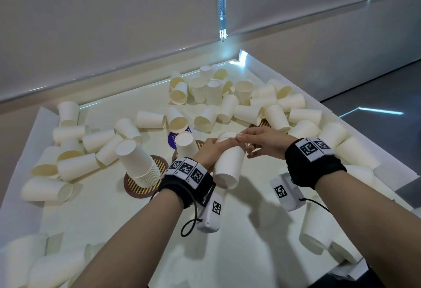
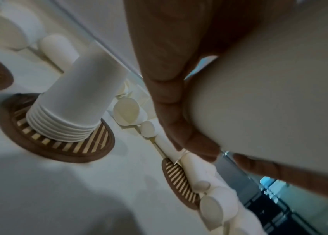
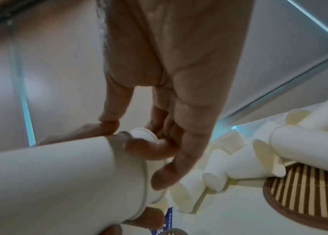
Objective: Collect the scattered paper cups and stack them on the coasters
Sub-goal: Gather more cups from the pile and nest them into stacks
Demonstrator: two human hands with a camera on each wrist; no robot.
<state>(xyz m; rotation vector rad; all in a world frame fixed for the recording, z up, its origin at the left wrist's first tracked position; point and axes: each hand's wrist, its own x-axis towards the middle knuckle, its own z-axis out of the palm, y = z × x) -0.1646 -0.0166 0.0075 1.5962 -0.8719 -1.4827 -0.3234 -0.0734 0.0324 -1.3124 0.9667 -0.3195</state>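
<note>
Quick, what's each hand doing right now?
Left hand: grips the cups held between the hands.
Right hand: fingertips pinch the far end of those cups.

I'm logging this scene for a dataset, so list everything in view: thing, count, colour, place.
Loose paper cups: dozens, white outside, cream inside, mostly lying on their sides across the table's far, left and right parts.
Stack of nested paper cups: one, white, upside down on the near-left coaster.
Single upturned paper cup: one, white, on the middle coaster.
Held paper cups: a nested few, white, tilted between both hands.
Round striped coasters: at least three, brown and tan, in the table's middle.
Round sticker: one, dark blue, by the middle coaster.
Table: one, pale.
Wristbands: two, black.
Left hand: grips the held cups.
Right hand: pinches their far end.
</note>
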